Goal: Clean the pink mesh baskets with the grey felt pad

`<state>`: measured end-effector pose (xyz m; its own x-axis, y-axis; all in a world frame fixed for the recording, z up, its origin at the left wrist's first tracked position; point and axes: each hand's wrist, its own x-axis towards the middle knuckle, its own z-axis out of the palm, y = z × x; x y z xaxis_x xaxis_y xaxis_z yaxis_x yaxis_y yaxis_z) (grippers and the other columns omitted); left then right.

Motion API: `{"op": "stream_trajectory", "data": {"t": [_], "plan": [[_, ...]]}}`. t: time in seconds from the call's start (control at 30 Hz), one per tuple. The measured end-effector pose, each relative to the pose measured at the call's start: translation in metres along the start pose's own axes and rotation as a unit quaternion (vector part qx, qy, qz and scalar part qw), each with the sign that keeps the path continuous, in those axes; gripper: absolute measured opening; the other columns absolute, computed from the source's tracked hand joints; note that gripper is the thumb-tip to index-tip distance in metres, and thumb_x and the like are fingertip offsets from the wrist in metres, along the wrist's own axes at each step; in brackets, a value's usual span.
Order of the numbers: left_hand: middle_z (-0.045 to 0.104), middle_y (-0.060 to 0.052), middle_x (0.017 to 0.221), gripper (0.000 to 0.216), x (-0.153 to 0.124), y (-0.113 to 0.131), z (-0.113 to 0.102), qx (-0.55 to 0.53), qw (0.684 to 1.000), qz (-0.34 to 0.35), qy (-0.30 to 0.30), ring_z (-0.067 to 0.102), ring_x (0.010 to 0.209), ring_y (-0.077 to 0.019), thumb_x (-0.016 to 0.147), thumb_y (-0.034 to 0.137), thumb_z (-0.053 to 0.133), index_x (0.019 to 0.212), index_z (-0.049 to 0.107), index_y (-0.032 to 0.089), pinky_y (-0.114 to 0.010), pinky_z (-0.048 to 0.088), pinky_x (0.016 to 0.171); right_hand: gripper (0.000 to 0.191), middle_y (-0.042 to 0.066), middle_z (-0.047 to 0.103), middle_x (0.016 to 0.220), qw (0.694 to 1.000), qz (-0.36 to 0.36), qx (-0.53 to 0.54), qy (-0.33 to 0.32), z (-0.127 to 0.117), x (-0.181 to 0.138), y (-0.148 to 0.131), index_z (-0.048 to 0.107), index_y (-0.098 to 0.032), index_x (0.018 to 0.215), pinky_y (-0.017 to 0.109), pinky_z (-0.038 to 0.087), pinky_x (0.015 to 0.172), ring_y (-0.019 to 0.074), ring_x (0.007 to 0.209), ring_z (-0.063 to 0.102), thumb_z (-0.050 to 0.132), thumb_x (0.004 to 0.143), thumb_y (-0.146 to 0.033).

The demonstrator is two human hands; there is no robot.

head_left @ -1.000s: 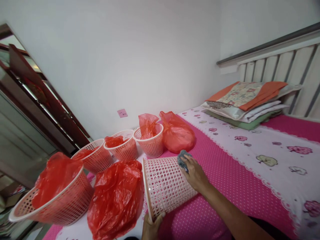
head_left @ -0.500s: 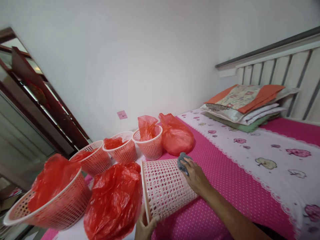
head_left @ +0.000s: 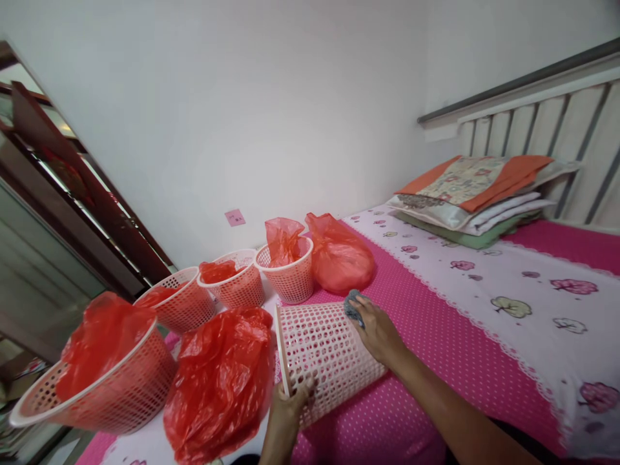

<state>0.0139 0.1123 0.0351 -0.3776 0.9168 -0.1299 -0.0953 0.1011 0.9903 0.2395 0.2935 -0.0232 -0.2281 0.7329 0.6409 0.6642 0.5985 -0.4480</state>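
Note:
A light pink perforated plastic basket (head_left: 325, 352) lies on its side on the bed, its rim facing left. My left hand (head_left: 290, 403) grips the lower part of that rim, thumb on the outer wall. Bunched in my right hand (head_left: 375, 326) is a grey cloth (head_left: 354, 307), pressed against the upper side of the basket near its base. Just left of the basket lies a crumpled red plastic bag (head_left: 220, 384).
Several pink baskets holding red bags stand to the left and behind, one large basket (head_left: 121, 400) nearest. A filled red bag (head_left: 341, 258) rests by the wall. Folded bedding (head_left: 472, 194) is stacked at the right near the white headboard (head_left: 542, 135).
My left hand has moved up along the rim and come further onto the basket's wall. The basket has turned slightly. My right hand stays near the base with the cloth.

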Motion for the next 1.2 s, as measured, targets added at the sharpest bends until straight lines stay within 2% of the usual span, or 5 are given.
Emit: {"op": "stream_trajectory", "data": {"t": [0.13, 0.47, 0.83, 0.97, 1.2], "plan": [[0.087, -0.018, 0.1, 0.064, -0.007, -0.019, -0.002, -0.031, 0.999, 0.009, -0.002, 0.083, 0.094, -0.0359, 0.051, 0.052, 0.105, 0.099, 0.085, 0.015, -0.046, 0.065, 0.088, 0.041, 0.021, 0.067, 0.15, 0.999, 0.001, -0.032, -0.004, 0.0, 0.003, -0.008, 0.069, -0.011, 0.139, 0.055, 0.048, 0.123, 0.0344, 0.143, 0.06, 0.055, 0.107, -0.032], [0.086, -0.024, 0.111, 0.061, -0.011, -0.043, -0.006, -0.074, 0.995, 0.004, -0.068, 0.081, 0.106, -0.0423, 0.059, 0.052, 0.102, 0.102, 0.083, 0.013, -0.055, 0.064, 0.099, 0.039, 0.016, 0.073, 0.143, 0.996, -0.011, -0.086, 0.025, 0.005, 0.007, -0.041, 0.073, -0.017, 0.134, 0.056, 0.042, 0.119, 0.0344, 0.139, 0.061, 0.049, 0.112, -0.039], [0.087, -0.019, 0.112, 0.063, -0.019, -0.075, -0.013, -0.048, 0.996, -0.001, -0.071, 0.08, 0.111, -0.0422, 0.06, 0.058, 0.1, 0.105, 0.082, 0.018, -0.056, 0.06, 0.107, 0.036, 0.015, 0.073, 0.144, 0.997, -0.059, 0.026, -0.033, 0.004, 0.024, -0.109, 0.071, -0.017, 0.137, 0.059, 0.039, 0.123, 0.0331, 0.141, 0.061, 0.055, 0.111, -0.036], [0.086, -0.02, 0.114, 0.069, -0.024, -0.088, -0.021, 0.021, 0.998, -0.007, -0.059, 0.079, 0.115, -0.0436, 0.058, 0.065, 0.098, 0.107, 0.082, 0.019, -0.055, 0.059, 0.109, 0.04, 0.011, 0.067, 0.154, 0.984, -0.134, 0.092, -0.069, -0.005, 0.018, -0.144, 0.065, -0.022, 0.146, 0.058, 0.037, 0.128, 0.0296, 0.147, 0.056, 0.058, 0.11, -0.037], [0.085, -0.021, 0.114, 0.07, -0.028, -0.083, -0.018, -0.01, 0.993, -0.006, -0.115, 0.077, 0.12, -0.0457, 0.059, 0.07, 0.095, 0.105, 0.085, 0.017, -0.057, 0.056, 0.113, 0.048, 0.014, 0.062, 0.159, 0.971, -0.187, 0.118, -0.088, -0.015, -0.003, -0.175, 0.058, -0.017, 0.154, 0.06, 0.035, 0.131, 0.0305, 0.153, 0.05, 0.061, 0.108, -0.033]]}}
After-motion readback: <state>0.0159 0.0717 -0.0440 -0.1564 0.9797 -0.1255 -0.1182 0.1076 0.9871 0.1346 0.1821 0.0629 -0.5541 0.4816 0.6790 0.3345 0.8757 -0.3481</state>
